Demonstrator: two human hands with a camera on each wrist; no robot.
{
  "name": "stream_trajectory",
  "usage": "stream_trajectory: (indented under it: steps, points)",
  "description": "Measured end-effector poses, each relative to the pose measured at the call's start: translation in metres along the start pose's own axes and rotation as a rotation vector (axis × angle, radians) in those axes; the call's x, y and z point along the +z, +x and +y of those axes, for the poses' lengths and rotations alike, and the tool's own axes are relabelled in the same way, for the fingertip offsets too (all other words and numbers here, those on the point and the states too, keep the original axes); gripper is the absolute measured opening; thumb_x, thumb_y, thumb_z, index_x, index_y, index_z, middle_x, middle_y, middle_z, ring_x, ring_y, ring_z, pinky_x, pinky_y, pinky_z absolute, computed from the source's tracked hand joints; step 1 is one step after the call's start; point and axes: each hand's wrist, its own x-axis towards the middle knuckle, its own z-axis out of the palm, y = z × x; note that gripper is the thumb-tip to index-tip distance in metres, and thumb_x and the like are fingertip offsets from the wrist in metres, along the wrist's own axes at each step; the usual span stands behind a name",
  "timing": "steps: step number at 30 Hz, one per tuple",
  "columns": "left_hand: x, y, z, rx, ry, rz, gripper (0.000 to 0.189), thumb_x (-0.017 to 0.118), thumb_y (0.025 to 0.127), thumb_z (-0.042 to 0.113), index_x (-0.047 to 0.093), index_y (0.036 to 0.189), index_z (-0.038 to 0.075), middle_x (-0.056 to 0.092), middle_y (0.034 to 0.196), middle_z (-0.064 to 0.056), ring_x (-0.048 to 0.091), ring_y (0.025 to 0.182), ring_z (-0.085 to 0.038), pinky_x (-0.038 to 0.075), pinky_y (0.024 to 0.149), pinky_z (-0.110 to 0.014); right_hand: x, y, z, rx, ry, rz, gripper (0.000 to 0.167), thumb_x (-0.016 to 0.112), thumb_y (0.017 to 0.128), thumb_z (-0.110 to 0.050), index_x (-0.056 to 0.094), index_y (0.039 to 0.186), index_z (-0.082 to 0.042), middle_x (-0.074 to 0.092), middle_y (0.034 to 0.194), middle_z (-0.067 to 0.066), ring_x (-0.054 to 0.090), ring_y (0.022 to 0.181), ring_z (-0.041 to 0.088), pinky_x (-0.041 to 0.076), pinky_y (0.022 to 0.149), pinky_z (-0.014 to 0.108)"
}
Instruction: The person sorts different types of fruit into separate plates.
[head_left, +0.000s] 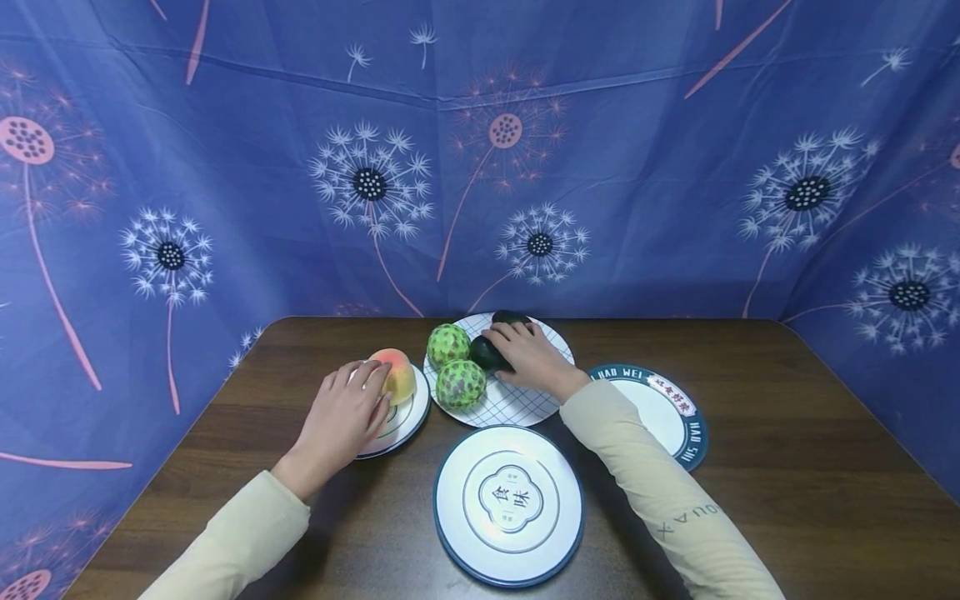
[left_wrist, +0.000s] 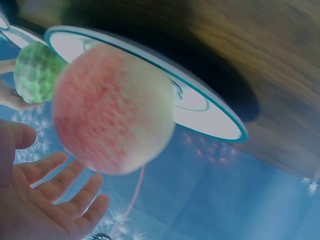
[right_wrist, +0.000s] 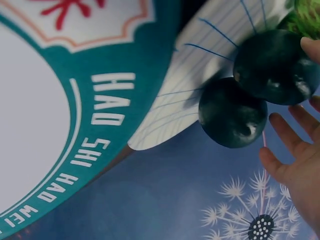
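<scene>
Brown table [head_left: 795,450]: checked plate [head_left: 521,406], left plate [head_left: 410,414], lettered plate [head_left: 660,408], front plate [head_left: 510,500] (Chinese characters centred).

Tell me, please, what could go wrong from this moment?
The round peach might roll on its plate if the left hand nudges it. The nearer dark fruit at the right hand lies close to green bumpy fruits, so moving it could push them. In the head view the right sleeve overlaps the lettered plate and might brush it.
</scene>
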Motion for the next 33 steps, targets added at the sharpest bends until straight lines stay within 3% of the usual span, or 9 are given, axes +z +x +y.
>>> stream_trajectory:
  steps: [5,15,33]
  points:
    - [0.003,0.0,0.013,0.013,-0.005,-0.027,0.046,0.057,0.087,0.03,0.05,0.127,0.008,0.057,0.12,-0.013,0.051,0.112,-0.033,0.042,0.094,-0.049,0.006,0.0,0.002,-0.015,0.006,0.001,0.073,0.072,0.078,-0.028,0.036,0.139,-0.01,0.04,0.139,0.013,0.041,0.124,0.033,0.033,0.101,0.056]
    - [0.014,-0.003,0.035,0.096,-0.039,-0.01,0.045,0.059,0.086,0.03,0.052,0.127,0.011,0.058,0.121,-0.01,0.051,0.113,-0.029,0.042,0.096,-0.045,0.012,0.001,-0.001,-0.015,-0.038,0.0,0.075,0.072,0.077,-0.027,0.034,0.139,-0.009,0.04,0.139,0.013,0.04,0.126,0.033,0.031,0.103,0.055]
    - [0.022,-0.011,0.064,0.176,-0.059,-0.158,0.046,0.054,0.089,0.038,0.05,0.129,0.016,0.055,0.125,-0.005,0.048,0.117,-0.024,0.041,0.098,-0.043,0.018,0.003,0.001,0.002,-0.06,-0.011,0.073,0.071,0.078,-0.025,0.033,0.14,-0.016,0.046,0.135,0.01,0.041,0.124,0.029,0.03,0.104,0.053]
